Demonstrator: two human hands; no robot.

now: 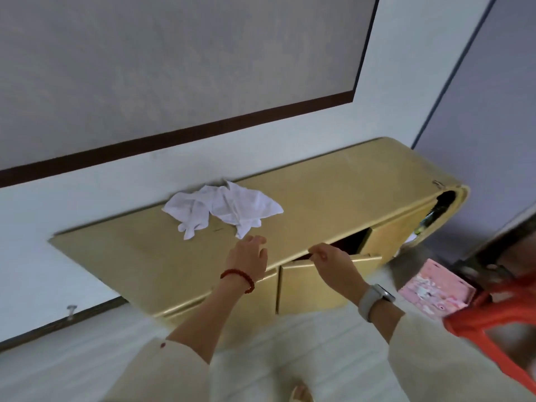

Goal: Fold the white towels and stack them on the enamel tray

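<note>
Against the wall, on top of a low yellow cabinet, crumpled white towels are seen lying unfolded. Just in front of them, the left hand is held over the cabinet top with fingers loosely spread, gripping nothing. The top edge of a partly opened cabinet door is pinched by the right hand.
</note>
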